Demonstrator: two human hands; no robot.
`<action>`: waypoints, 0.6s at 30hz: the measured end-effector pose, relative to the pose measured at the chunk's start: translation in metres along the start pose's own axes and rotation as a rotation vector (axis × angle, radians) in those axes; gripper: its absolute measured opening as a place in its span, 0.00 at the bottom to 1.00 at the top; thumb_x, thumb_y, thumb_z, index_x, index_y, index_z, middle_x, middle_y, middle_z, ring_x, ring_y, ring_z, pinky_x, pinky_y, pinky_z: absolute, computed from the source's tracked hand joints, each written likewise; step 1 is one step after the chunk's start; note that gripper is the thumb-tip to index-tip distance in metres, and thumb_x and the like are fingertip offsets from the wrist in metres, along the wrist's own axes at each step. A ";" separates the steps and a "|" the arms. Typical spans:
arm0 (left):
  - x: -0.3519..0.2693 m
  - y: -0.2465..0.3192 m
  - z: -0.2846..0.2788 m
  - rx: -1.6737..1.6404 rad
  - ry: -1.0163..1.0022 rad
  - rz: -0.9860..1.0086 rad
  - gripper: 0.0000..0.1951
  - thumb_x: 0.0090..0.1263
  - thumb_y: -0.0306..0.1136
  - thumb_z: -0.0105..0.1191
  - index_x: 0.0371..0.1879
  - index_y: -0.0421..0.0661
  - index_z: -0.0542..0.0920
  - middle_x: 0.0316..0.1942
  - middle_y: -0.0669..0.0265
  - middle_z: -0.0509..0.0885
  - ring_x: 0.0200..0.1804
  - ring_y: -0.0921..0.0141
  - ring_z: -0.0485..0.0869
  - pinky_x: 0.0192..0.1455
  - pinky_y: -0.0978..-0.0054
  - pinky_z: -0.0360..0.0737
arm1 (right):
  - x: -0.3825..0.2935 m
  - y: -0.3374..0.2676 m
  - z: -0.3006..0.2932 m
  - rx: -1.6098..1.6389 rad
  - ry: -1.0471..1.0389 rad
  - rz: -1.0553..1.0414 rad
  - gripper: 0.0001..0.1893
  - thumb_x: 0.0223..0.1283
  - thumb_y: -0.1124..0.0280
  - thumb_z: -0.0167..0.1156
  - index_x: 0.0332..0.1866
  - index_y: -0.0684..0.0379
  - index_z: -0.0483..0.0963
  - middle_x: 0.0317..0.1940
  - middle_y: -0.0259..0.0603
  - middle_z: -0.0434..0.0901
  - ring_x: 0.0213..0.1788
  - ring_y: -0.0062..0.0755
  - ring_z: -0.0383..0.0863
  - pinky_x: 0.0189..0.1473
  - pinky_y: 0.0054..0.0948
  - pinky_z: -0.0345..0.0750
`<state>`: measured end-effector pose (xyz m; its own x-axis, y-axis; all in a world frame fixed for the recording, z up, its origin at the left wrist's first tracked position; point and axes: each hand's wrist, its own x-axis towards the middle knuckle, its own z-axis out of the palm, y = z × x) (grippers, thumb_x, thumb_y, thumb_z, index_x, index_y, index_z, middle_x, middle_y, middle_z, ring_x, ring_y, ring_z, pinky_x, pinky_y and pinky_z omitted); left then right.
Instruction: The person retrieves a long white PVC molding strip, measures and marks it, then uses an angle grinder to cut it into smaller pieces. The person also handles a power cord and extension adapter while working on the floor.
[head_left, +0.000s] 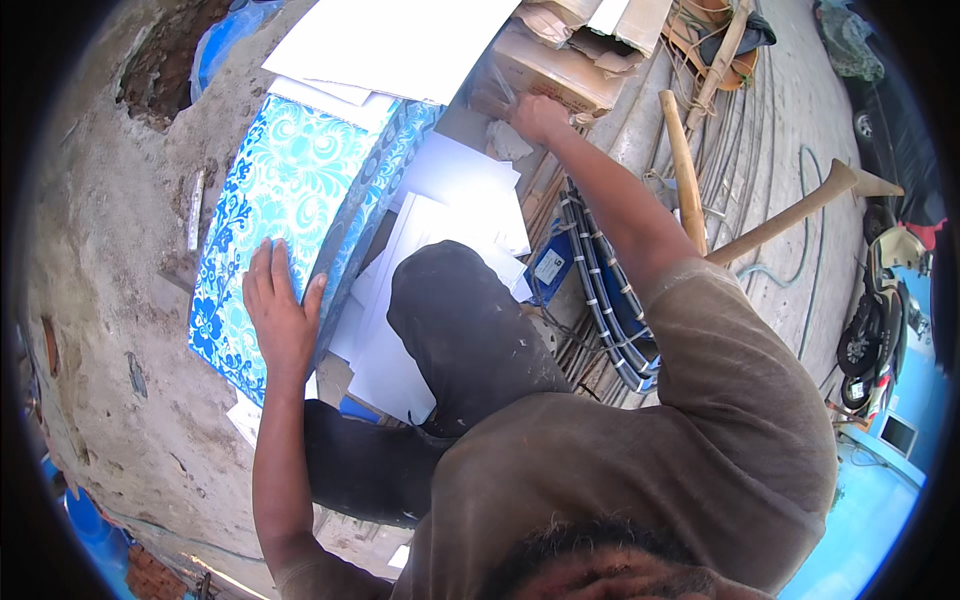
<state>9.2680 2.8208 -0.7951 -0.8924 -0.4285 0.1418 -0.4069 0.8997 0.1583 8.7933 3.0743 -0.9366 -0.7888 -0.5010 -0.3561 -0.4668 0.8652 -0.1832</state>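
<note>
My left hand (281, 315) lies flat, fingers extended, on a blue-and-white floral-patterned panel (292, 172). Dark rounds run along the panel's folded side. White sheets (390, 45) overlap its far end. My right hand (538, 118) is stretched forward, its fingers closed around a thin pale stick-like tool (504, 84), whose exact kind is unclear. Just beyond that hand is a cardboard box (559, 71) bearing print. A grey lump of rubble (508, 141) sits just below the hand. Loose white papers (457, 180) spread between the panel and my knee.
Bundled black cables (600, 292) with pale ties lie by my right knee. Two wooden tool handles (681, 172) (787, 210) stand to the right, near long rods (720, 165). A motorcycle (874, 322) is at far right. Rough concrete (135, 262) on the left has a broken hole (161, 67).
</note>
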 end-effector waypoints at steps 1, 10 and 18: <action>0.001 0.000 0.000 0.010 0.005 -0.014 0.39 0.80 0.50 0.67 0.83 0.40 0.71 0.83 0.48 0.71 0.85 0.46 0.68 0.88 0.40 0.62 | 0.006 -0.004 -0.003 0.002 -0.046 0.043 0.32 0.83 0.44 0.52 0.67 0.64 0.85 0.67 0.64 0.87 0.72 0.61 0.87 0.76 0.58 0.79; -0.005 -0.007 0.008 0.026 0.006 -0.004 0.40 0.81 0.50 0.67 0.85 0.42 0.68 0.85 0.46 0.69 0.87 0.47 0.65 0.89 0.38 0.60 | -0.045 -0.028 0.019 0.109 0.616 0.012 0.21 0.83 0.49 0.58 0.50 0.58 0.85 0.50 0.56 0.93 0.55 0.63 0.92 0.62 0.60 0.84; -0.005 0.001 0.001 -0.007 -0.018 -0.066 0.42 0.79 0.51 0.69 0.85 0.41 0.70 0.84 0.44 0.69 0.87 0.46 0.65 0.90 0.38 0.58 | -0.039 -0.019 0.002 -0.039 0.662 -0.244 0.17 0.83 0.54 0.59 0.51 0.57 0.87 0.54 0.55 0.90 0.62 0.58 0.87 0.67 0.58 0.82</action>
<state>9.2716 2.8237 -0.7963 -0.8671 -0.4851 0.1132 -0.4635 0.8690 0.1732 8.8336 3.0777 -0.9210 -0.7315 -0.5991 0.3256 -0.6654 0.7314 -0.1493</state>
